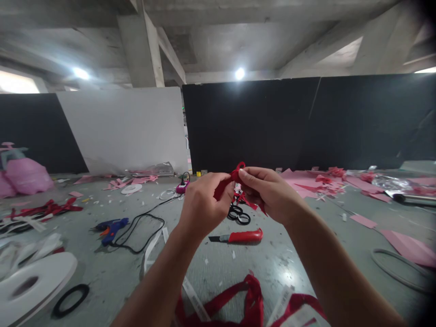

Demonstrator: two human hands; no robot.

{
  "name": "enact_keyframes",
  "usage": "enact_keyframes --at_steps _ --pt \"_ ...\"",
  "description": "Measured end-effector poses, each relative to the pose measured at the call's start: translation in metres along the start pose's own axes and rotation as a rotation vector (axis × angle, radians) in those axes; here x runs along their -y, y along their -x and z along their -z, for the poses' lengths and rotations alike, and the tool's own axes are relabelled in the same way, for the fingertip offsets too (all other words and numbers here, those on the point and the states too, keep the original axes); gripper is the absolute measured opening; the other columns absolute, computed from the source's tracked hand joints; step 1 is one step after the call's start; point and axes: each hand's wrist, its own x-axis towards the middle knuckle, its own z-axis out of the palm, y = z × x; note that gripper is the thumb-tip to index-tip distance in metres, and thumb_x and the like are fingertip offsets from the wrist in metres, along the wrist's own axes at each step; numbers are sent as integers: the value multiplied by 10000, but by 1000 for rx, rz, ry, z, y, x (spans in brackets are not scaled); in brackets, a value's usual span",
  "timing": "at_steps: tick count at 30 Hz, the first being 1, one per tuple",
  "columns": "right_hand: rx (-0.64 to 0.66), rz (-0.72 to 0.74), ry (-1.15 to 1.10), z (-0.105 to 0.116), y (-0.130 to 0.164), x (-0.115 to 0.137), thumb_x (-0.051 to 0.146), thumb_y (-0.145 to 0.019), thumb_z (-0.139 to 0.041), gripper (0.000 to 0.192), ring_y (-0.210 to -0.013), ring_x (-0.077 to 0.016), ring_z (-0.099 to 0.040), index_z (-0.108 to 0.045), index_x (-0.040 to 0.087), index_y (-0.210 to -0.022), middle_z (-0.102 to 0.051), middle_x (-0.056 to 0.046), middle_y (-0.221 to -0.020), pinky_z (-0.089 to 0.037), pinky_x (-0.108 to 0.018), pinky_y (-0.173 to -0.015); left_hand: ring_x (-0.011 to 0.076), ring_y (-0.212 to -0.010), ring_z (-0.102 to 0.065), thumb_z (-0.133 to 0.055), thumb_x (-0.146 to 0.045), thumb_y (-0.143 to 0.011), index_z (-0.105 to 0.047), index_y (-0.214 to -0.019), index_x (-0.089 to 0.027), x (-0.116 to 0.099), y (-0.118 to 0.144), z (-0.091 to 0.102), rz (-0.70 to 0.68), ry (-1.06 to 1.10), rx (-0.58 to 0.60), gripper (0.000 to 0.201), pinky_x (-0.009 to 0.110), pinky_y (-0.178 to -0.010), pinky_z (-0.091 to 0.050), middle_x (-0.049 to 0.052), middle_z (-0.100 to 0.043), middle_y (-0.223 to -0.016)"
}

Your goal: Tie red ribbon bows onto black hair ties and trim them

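A red ribbon [239,169] is pinched between my two hands, with a small loop standing up above the fingertips. My left hand [207,197] is closed on it from the left, and part of the ribbon shows inside the curled fingers. Thumb and finger of my right hand [272,188] grip it beside the loop, and a ribbon end hangs below. Beneath the hands lie scissors with black handles [242,218], their blades hidden. Nearer to me is a red utility knife [245,235] with a dark blade. More red ribbon [252,295] lies at the front edge of view.
A blue glue gun [114,230] with a black cord lies on the left. White ribbon rolls [51,277] and a black ring [71,300] are at the front left. Pink paper scraps [402,243] lie on the right, before a black panel [252,127].
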Motion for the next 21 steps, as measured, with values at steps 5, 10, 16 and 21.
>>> enact_keyframes --at_steps 5,10,16,21 --pt "-3 29 37 1 0 -1 492 -836 -651 335 -487 -66 -350 -638 162 -776 -421 42 -575 -231 -232 -426 157 -736 -628 -572 -257 -897 -701 -919 -166 1 -2 0 54 48 14 160 283 -710 -469 44 -715 -826" --pt "-22 43 96 -1 1 1 486 -844 -646 336 -477 -70 -371 -679 157 -785 -478 20 -580 -213 -239 -411 154 -823 -605 -595 -266 -876 -708 -846 -174 4 -3 0 193 228 -86 149 265 -705 -478 64 -644 -972" --pt "-34 54 91 -7 2 1 461 -860 -628 327 -508 -83 -413 -661 157 -744 -526 3 -600 -268 -244 -439 126 -704 -546 -588 -313 -863 -634 -864 -185 7 -5 -7 519 681 -160 137 244 -640 -444 24 -592 -809" --pt "-131 68 50 -13 0 0 505 -832 -647 331 -583 -107 -510 -616 176 -861 -588 -10 -705 -401 -252 -510 89 -544 -410 -552 -321 -879 -563 -859 -208 5 -4 -15 645 869 -167 116 211 -502 -328 -35 -479 -654"
